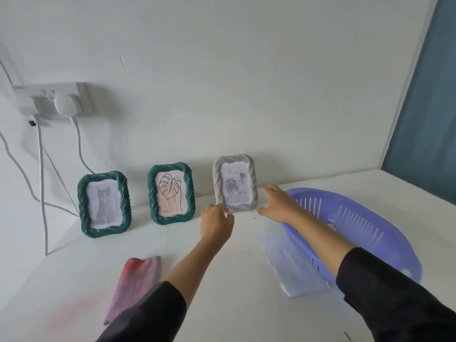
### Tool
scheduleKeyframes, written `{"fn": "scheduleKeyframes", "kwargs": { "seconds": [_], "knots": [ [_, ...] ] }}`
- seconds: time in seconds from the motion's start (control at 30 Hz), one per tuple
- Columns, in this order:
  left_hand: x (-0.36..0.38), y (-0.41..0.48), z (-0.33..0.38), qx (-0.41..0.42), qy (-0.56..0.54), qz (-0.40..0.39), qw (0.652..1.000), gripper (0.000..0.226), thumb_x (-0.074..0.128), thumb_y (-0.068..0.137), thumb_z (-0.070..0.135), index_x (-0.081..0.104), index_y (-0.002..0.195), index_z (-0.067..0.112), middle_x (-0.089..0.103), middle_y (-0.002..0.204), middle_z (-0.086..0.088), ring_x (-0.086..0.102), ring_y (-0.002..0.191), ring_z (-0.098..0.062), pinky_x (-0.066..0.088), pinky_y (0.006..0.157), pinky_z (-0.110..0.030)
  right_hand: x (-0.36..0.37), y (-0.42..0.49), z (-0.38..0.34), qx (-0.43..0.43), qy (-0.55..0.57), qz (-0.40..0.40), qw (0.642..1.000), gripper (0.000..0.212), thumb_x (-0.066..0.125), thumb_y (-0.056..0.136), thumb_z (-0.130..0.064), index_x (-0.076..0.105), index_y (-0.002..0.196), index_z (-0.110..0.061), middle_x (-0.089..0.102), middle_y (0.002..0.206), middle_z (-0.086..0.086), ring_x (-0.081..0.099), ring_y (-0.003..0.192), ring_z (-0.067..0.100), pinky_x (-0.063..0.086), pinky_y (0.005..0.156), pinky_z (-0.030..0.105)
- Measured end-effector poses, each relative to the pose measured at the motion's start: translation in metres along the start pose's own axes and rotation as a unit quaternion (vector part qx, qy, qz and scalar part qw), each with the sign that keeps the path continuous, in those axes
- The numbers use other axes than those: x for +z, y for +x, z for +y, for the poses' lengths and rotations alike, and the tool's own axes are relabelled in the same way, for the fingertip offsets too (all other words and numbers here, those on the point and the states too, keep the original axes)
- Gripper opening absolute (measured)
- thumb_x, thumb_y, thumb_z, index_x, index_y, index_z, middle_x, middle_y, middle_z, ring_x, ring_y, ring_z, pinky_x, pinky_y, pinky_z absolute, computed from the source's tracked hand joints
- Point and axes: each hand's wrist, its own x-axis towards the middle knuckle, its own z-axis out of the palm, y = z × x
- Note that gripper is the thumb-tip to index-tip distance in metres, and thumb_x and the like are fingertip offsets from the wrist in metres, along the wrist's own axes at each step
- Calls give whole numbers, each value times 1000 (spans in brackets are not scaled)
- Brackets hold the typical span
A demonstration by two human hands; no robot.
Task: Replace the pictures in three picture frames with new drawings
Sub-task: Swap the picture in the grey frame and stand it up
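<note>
Three picture frames stand against the wall on a white table [172,262]. The left green frame [104,204] shows a grey cat picture. The middle green frame [171,193] shows a leaf line drawing. The white frame [235,183] at the right shows a grey rose picture. My left hand [216,222] touches the white frame's lower left corner with curled fingers. My right hand [275,202] is at the frame's right edge, fingers spread by its lower right corner.
A purple plastic basket [385,233] lies at the right, under my right forearm. White paper sheets [293,267] lie partly under it. A pink cloth [134,280] lies near my left sleeve. A wall socket [53,99] with cables hangs at the left.
</note>
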Motion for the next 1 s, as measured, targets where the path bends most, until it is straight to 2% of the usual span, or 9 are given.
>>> {"fn": "scheduleKeyframes", "kwargs": {
  "seconds": [0.07, 0.13, 0.2, 0.3, 0.43, 0.6, 0.73, 0.9, 1.0],
  "knots": [
    [13, -17, 1, -27, -5, -52, 998, 21, 50, 85, 16, 66, 96, 7, 63, 103, -11, 56, 102, -31, 45, 83, -32, -2, -24, 7, 7, 11, -8, 1000, 67, 53, 89, -36, 23, 144, -10, 22, 151, 13, 24, 140, 29, 25, 112, 37],
    [29, -36, 4, -58, 15, -112, 992, 20, 49, 83, 15, 53, 66, 5, 56, 72, -6, 52, 84, -33, 41, 69, -31, -4, -47, 17, 17, 35, -19, 999, 72, 52, 89, -43, 17, 146, -16, 19, 154, 8, 22, 142, 26, 25, 114, 38],
    [45, -52, 7, -73, 29, -149, 986, 28, 50, 84, 19, 42, 59, 7, 55, 70, -8, 51, 84, -33, 40, 69, -31, -4, -68, 25, 19, 59, -39, 997, 76, 53, 86, -50, 16, 147, -22, 21, 155, 3, 25, 141, 22, 26, 113, 39],
    [69, -71, 13, -64, 40, -159, 984, 29, 47, 85, 23, 46, 62, 6, 64, 101, -20, 50, 106, -35, 39, 87, -33, -6, -93, 42, 5, 72, -60, 996, 79, 56, 82, -55, 18, 146, -28, 26, 153, -1, 32, 138, 19, 31, 111, 38],
    [89, -90, 28, -90, 34, -138, 986, 33, 42, 85, 24, 60, 89, -3, 60, 106, -21, 45, 110, -34, 35, 91, -34, -5, -107, 59, -30, 85, -78, 993, 68, 55, 86, -46, 24, 144, -30, 34, 148, -2, 37, 133, 17, 33, 108, 33],
    [101, -108, 57, -130, 30, -117, 984, 40, 49, 91, 31, 52, 117, 1, 43, 125, -14, 40, 122, -31, 38, 98, -33, 3, -112, 69, -63, 87, -67, 992, 49, 45, 95, -31, 32, 142, -27, 38, 147, -2, 38, 132, 18, 33, 108, 34],
    [100, -103, 73, -208, -31, -130, 969, 46, 54, 89, 31, 47, 124, 2, 40, 131, -15, 44, 122, -30, 37, 101, -32, 4, -113, 72, -71, 109, -55, 990, 47, 42, 96, -25, 33, 142, -26, 44, 142, 1, 43, 127, 21, 34, 105, 33],
    [96, -97, 83, -284, -126, -159, 937, 47, 59, 86, 20, 44, 127, 4, 36, 132, -15, 50, 117, -30, 46, 94, -37, 6, -110, 72, -70, 123, -51, 989, 47, 43, 95, -23, 34, 142, -25, 44, 143, 6, 43, 129, 23, 34, 108, 35],
    [96, -94, 81, -294, -151, -149, 932, 49, 61, 84, 16, 43, 127, 2, 46, 131, -17, 50, 120, -32, 48, 97, -38, 5, -110, 73, -69, 132, -48, 988, 47, 43, 96, -24, 34, 142, -25, 46, 141, 6, 46, 126, 23, 35, 107, 35]
  ]
}}
